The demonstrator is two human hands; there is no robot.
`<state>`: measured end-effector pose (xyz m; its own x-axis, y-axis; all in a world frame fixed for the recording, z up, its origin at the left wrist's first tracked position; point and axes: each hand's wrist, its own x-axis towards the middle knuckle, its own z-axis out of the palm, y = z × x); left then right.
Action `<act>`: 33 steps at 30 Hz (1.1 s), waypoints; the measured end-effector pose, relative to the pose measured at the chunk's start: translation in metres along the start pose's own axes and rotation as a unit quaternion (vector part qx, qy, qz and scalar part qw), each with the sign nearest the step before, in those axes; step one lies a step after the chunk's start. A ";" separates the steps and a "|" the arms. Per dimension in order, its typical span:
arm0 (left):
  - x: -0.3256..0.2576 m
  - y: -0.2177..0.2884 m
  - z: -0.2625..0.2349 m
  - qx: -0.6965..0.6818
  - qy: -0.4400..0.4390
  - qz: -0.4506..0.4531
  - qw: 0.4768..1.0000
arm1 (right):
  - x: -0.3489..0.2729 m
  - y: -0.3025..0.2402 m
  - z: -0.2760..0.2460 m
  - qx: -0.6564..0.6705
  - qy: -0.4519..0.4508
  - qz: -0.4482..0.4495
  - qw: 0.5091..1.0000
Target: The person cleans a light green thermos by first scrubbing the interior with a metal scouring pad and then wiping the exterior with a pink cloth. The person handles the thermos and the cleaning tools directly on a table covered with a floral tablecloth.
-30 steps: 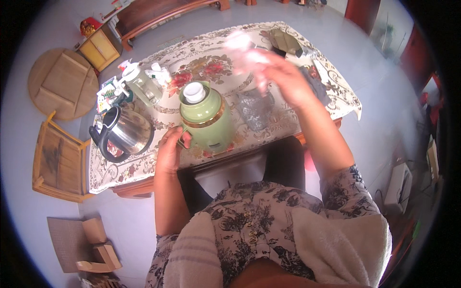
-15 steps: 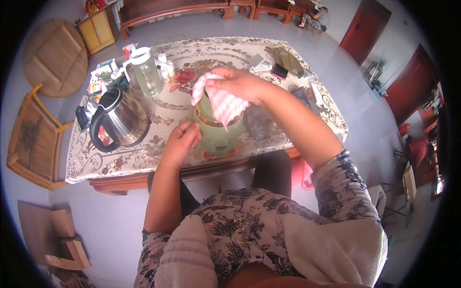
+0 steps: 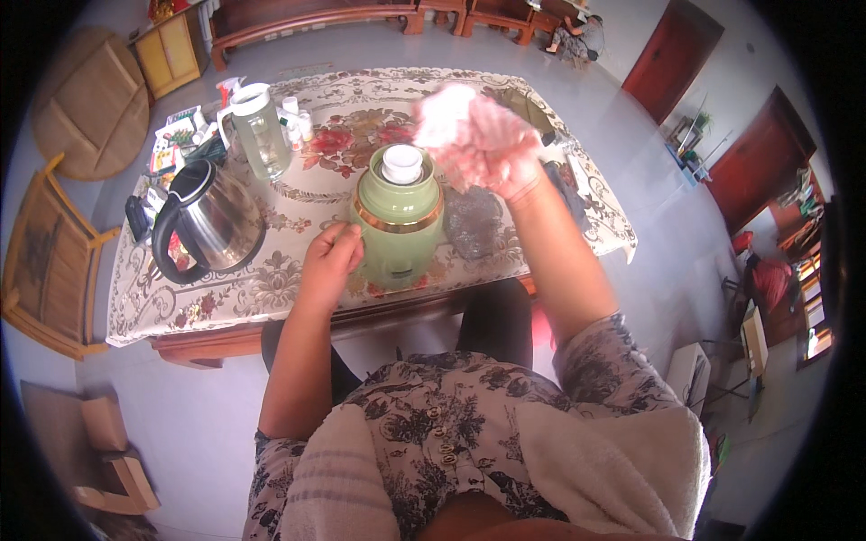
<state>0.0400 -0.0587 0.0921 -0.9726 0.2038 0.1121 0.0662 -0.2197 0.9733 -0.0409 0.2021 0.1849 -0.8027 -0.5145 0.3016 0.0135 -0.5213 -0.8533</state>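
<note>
A pale green thermos flask [image 3: 397, 254] with a gold band stands upright near the table's front edge. Its white stopper [image 3: 402, 165] sits in the neck. My left hand [image 3: 332, 256] is closed at the flask's left side; its fingers seem wrapped round a handle that they hide. To the right of the flask and above the table, my right hand [image 3: 512, 173] holds a pink and white cloth [image 3: 448, 115]. Motion blurs both this hand and the cloth, and the palm is partly turned up. Just right of the flask lies a crumpled clear plastic bag [image 3: 473, 223].
A steel electric kettle [image 3: 221, 221] and a clear lidded jug [image 3: 262, 135] stand on the left of the flowered tablecloth [image 3: 298, 216]. Small white bottles [image 3: 292, 122] cluster by the jug. A wooden chair [image 3: 56, 261] stands left of the table. Another person [image 3: 577, 41] is low down at the far wall.
My right hand has lifted the cloth off the flask's top and swung it to the right, baring the white stopper. The left hand stays at the flask's side.
</note>
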 end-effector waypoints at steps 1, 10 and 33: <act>0.000 0.000 0.000 -0.003 0.002 -0.002 1.000 | 0.005 -0.007 0.009 -0.066 -0.050 -0.005 0.997; -0.002 0.002 0.001 0.001 0.012 -0.020 1.000 | 0.030 -0.023 0.057 -0.707 -0.195 -0.044 0.678; -0.017 -0.005 0.030 0.039 0.072 0.004 0.997 | 0.047 0.007 0.059 -0.736 -0.137 -0.156 0.644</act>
<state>0.0631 -0.0325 0.0916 -0.9935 0.0621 0.0951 0.0853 -0.1449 0.9858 -0.0434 0.1341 0.2184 -0.4909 -0.7478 0.4470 -0.8652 0.4784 -0.1500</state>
